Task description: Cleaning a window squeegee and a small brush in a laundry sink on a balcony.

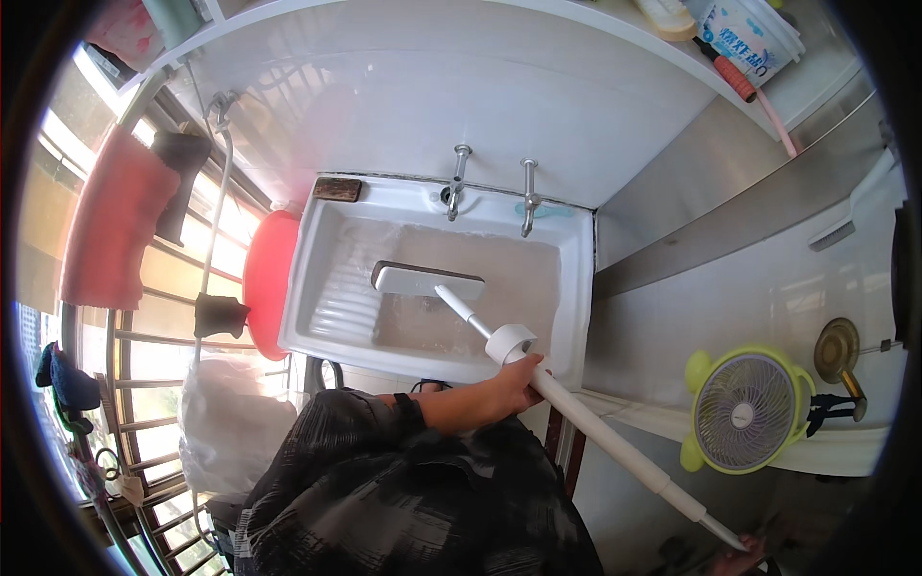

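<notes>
Mop head lies in the far white sink, its long stiff, light pole gripped midway by the left hand and near its end by the right hand, well spaced for control.

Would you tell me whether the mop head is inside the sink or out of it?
Inside: the mop head lies flat on the bottom of the white sink, its handle slanting out over the front rim.
</notes>
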A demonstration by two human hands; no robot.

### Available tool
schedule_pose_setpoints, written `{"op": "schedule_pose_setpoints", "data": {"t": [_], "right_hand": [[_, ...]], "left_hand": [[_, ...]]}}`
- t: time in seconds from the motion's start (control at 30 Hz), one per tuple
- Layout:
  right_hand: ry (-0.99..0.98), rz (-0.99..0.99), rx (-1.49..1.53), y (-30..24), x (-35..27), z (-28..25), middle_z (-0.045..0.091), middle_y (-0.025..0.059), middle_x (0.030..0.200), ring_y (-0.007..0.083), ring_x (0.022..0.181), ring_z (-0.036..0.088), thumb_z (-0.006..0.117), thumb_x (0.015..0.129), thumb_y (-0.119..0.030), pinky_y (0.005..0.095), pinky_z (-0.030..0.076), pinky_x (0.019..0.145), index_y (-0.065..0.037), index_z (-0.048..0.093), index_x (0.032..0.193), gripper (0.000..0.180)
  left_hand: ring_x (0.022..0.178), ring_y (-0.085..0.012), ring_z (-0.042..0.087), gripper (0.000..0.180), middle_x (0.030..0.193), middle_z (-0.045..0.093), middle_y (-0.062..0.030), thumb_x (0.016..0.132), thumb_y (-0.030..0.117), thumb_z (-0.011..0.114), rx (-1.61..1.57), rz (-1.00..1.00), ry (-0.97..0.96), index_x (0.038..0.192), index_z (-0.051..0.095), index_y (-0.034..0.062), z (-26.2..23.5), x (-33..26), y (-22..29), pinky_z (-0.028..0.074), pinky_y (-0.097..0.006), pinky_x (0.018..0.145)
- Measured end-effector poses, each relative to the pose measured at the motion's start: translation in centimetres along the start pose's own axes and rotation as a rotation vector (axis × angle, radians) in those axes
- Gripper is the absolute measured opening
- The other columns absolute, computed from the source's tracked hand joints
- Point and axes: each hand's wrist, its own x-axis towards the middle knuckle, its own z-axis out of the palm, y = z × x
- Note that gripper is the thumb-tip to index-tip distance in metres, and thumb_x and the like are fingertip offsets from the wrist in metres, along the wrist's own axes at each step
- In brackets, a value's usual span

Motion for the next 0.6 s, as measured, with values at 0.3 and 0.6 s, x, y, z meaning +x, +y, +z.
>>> {"op": "schedule_pose_setpoints", "data": {"t": [0.3, 0.6], "right_hand": [[0.359, 0.101, -0.703, 10.8, 3.6, -14.4, 0.056, 0.0139, 0.084, 0.0329, 0.072, 0.053, 0.06, 0.092, -0.028, 0.0446, 0.044, 0.067, -0.007, 0.056, 0.095, 0.022], [-1.116, 0.086, -2.011, 11.9, -7.5, 0.6, 0.064, 0.0184, 0.122, 0.0403, 0.113, 0.059, 0.067, 0.089, -0.037, 0.0503, 0.047, 0.095, -0.004, 0.054, 0.132, 0.055]], "left_hand": [[0.1, -0.0244, 0.058, 0.032, 0.109, 0.054, -0.0077, 0.094, 0.018, 0.065, 0.364, 0.115, -0.088, 0.118, 0.047, 0.0077, -2.7, -1.9, -5.2, 0.053, -0.042, 0.089], [0.096, -0.027, 0.057, 0.026, 0.099, 0.055, -0.0092, 0.089, 0.011, 0.065, 0.343, 0.104, -0.123, 0.11, 0.05, 0.0062, -0.3, -4.7, -5.5, 0.05, -0.046, 0.093]]}}
